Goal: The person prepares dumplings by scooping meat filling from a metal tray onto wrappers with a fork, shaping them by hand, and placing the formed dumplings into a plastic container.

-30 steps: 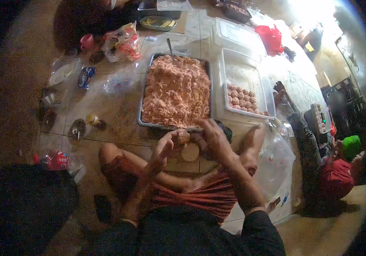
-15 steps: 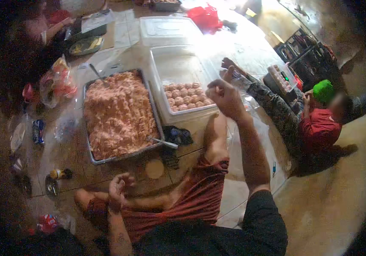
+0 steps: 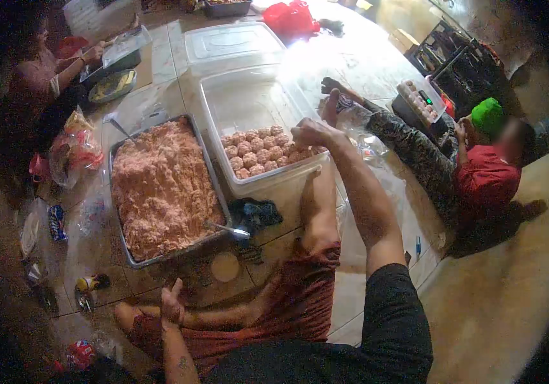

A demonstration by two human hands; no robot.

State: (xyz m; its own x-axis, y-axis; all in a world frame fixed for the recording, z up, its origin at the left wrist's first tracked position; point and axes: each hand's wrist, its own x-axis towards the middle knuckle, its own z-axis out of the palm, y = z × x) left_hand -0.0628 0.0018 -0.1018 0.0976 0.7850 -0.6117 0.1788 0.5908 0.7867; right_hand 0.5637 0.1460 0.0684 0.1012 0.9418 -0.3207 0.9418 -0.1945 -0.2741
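Observation:
My right hand [image 3: 314, 134] is over the near right corner of a clear plastic box [image 3: 207, 109], its fingers bent together and pointing down; whatever they may hold is hidden. Rows of round meatballs [image 3: 258, 152] fill the near part of that box. My left hand [image 3: 172, 303] hovers above my lap, fingers apart, holding nothing. In front of it stands a dark tray [image 3: 135, 262] heaped with pink minced meat [image 3: 162, 189]. One spoon [image 3: 229, 229] lies across the tray's near right edge, and another handle [image 3: 121, 128] sticks out at its far left corner.
A clear lid [image 3: 233, 43] lies beyond the box. A black cloth or bag [image 3: 255, 214] is beside the tray. Plastic bags [image 3: 79, 150] and a blue packet [image 3: 57, 223] lie at left. One person [image 3: 489, 173] sits at right, another [image 3: 44, 77] at far left.
The view has swung right. My hands, together around a ball a second ago, are apart; the right has moved to the box and lowered, the left has dropped back toward my lap.

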